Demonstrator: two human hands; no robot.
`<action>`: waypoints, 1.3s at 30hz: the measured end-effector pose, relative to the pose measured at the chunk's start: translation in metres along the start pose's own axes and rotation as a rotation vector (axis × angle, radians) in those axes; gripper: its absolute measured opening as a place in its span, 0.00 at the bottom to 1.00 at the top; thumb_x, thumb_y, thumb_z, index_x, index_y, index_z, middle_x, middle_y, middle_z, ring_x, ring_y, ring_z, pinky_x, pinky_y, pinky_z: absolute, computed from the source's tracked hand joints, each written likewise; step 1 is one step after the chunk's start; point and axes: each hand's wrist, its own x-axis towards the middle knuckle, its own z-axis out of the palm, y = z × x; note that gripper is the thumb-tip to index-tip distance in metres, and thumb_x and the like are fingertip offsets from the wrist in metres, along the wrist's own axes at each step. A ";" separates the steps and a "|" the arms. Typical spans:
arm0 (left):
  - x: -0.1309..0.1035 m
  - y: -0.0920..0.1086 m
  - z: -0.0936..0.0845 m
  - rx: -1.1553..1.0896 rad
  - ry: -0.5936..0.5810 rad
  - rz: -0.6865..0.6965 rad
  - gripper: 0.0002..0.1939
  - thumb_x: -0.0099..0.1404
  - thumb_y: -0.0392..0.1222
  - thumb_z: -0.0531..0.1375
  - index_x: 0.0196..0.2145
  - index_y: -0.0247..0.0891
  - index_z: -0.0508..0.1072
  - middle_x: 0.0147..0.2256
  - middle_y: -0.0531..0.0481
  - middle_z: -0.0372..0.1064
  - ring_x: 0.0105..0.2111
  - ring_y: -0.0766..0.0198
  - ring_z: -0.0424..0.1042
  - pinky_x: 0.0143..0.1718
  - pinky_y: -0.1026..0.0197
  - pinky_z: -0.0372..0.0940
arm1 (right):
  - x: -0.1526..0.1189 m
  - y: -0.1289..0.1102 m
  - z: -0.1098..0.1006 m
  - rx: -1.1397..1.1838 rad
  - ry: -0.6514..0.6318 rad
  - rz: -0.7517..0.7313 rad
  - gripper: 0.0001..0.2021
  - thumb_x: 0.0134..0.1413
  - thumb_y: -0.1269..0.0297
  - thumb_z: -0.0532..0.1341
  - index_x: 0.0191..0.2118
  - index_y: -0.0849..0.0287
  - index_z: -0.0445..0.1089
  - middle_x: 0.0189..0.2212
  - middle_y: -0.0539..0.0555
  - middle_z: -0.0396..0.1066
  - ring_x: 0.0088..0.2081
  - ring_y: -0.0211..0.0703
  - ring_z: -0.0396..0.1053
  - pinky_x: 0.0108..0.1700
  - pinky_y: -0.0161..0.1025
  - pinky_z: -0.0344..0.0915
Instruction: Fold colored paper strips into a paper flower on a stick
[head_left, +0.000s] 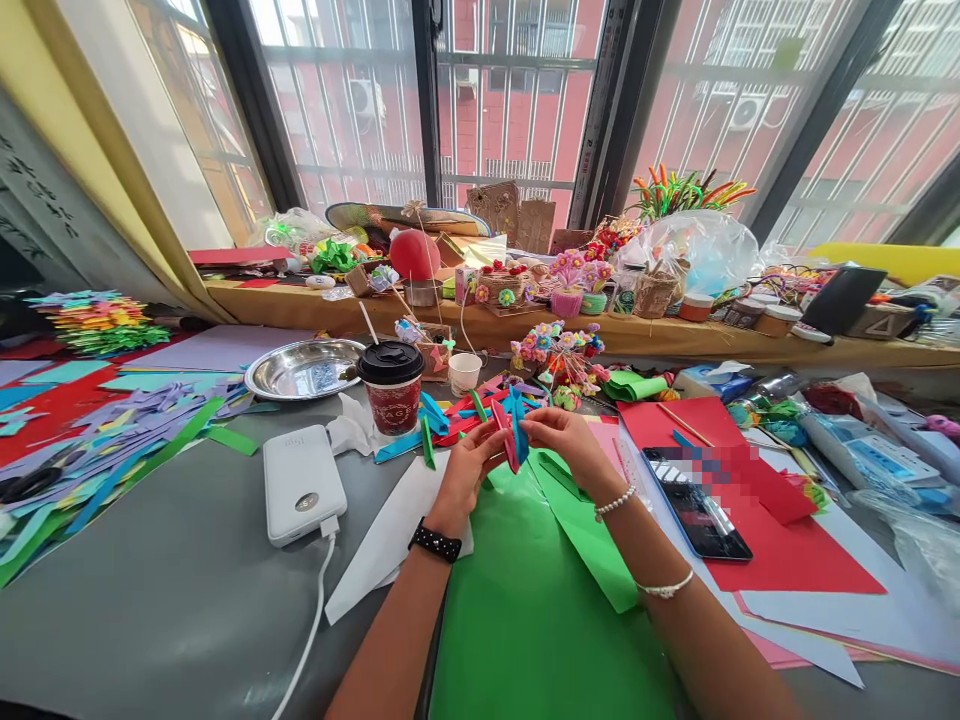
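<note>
Between my two hands, above a green sheet, are folded paper strips, one pink and one blue. My left hand pinches the pink strip from the left, fingers closed. From the right, my right hand pinches the blue strip. The two strips stand upright side by side; how they join is hidden. A loose cut piece of green paper lies under my right wrist. Behind my hands is a pile of folded red, blue and green strips.
Left of my arms lie a white power bank with its cable, a lidded cup and a metal plate. Cut paper strips cover the far left. At right, a phone rests on red paper. Crafts crowd the windowsill.
</note>
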 end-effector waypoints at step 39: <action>-0.001 -0.016 0.003 0.494 -0.012 0.275 0.17 0.51 0.42 0.58 0.38 0.31 0.68 0.36 0.42 0.69 0.36 0.58 0.69 0.35 0.59 0.65 | -0.011 0.010 0.014 -1.311 0.177 -0.447 0.08 0.52 0.66 0.51 0.26 0.60 0.63 0.26 0.51 0.68 0.25 0.36 0.63 0.23 0.32 0.49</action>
